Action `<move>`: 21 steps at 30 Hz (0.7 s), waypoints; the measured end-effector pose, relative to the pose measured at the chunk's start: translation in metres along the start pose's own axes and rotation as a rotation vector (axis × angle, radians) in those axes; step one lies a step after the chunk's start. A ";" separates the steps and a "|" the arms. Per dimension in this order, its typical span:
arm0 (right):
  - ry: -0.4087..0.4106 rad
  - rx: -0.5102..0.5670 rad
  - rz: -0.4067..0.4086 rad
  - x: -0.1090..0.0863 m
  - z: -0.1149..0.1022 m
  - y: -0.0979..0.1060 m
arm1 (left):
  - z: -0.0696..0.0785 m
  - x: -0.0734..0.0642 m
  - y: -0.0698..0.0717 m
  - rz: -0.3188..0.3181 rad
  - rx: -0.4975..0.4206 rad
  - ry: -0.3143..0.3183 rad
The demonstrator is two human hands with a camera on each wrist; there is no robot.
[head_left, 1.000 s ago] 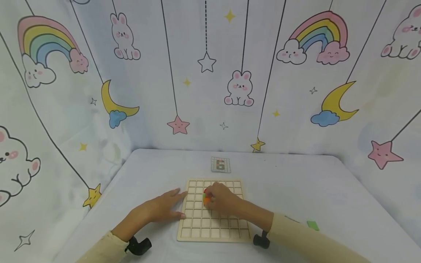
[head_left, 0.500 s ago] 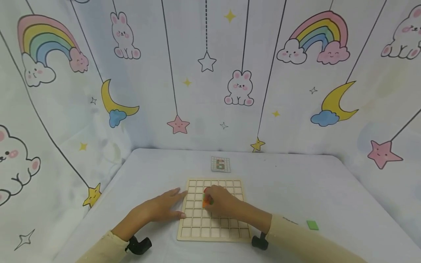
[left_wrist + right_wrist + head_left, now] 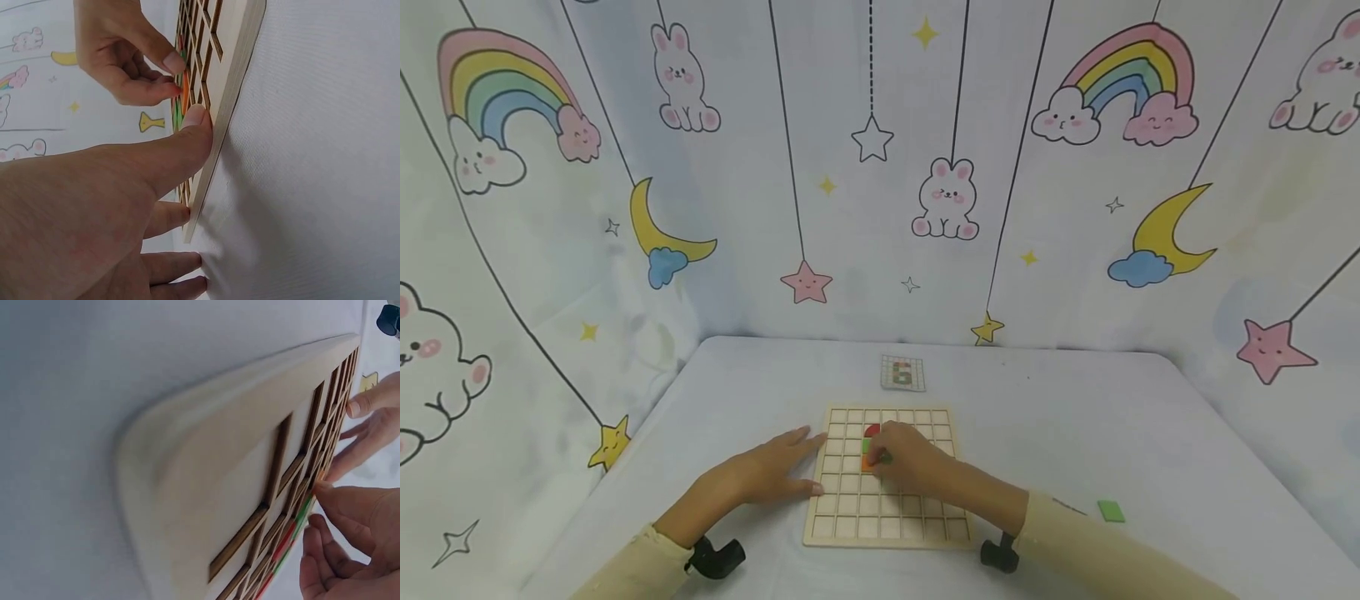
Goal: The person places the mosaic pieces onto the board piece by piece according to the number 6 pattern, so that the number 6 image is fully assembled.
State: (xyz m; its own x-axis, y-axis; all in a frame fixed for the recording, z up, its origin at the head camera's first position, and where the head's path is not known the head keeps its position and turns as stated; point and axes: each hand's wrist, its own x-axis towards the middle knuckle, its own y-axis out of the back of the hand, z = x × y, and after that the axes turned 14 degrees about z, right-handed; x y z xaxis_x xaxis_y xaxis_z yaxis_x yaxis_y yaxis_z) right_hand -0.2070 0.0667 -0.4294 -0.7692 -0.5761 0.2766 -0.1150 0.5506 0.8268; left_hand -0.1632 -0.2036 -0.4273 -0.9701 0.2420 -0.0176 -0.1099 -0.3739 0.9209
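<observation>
A wooden grid board (image 3: 848, 506) lies on the white table. My left hand (image 3: 777, 468) rests at its left edge, fingers spread and thumb on the rim. My right hand (image 3: 910, 458) is over the upper middle of the grid with curled fingers. Its thumb and index finger hold a green tile (image 3: 886, 457), partly hidden by the hand, low at the board. Just left of those fingertips, a red rounded tile (image 3: 872, 431), a light green tile (image 3: 867, 446) and an orange tile (image 3: 867, 464) sit in a column. More red and green pieces show beside the fingers in the right wrist view.
Behind the board lies a small card (image 3: 902, 373) showing a gridded figure 6. A loose green tile (image 3: 1111, 511) lies on the table at right, beyond the right sleeve. A patterned cloth (image 3: 865, 208) hangs behind the table (image 3: 1045, 417).
My right hand has shifted slightly over the same tiles, and more of the red and light green tiles now shows. My left hand has stayed at the board's edge.
</observation>
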 end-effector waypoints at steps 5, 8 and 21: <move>-0.012 0.032 0.014 -0.010 0.011 0.007 | 0.000 0.000 0.000 0.005 0.000 -0.007; -0.054 0.055 0.033 -0.020 0.018 0.019 | 0.001 0.000 0.001 0.007 0.003 -0.011; -0.255 -0.004 0.174 -0.097 0.076 0.108 | 0.000 0.002 -0.001 0.005 -0.010 -0.022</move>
State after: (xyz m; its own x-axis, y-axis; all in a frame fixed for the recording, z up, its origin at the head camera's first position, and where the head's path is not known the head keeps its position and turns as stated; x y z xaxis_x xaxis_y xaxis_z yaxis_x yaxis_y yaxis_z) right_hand -0.1929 0.2278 -0.4044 -0.9102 -0.3024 0.2829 0.0347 0.6250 0.7799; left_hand -0.1647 -0.2031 -0.4279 -0.9658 0.2593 -0.0039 -0.1068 -0.3839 0.9172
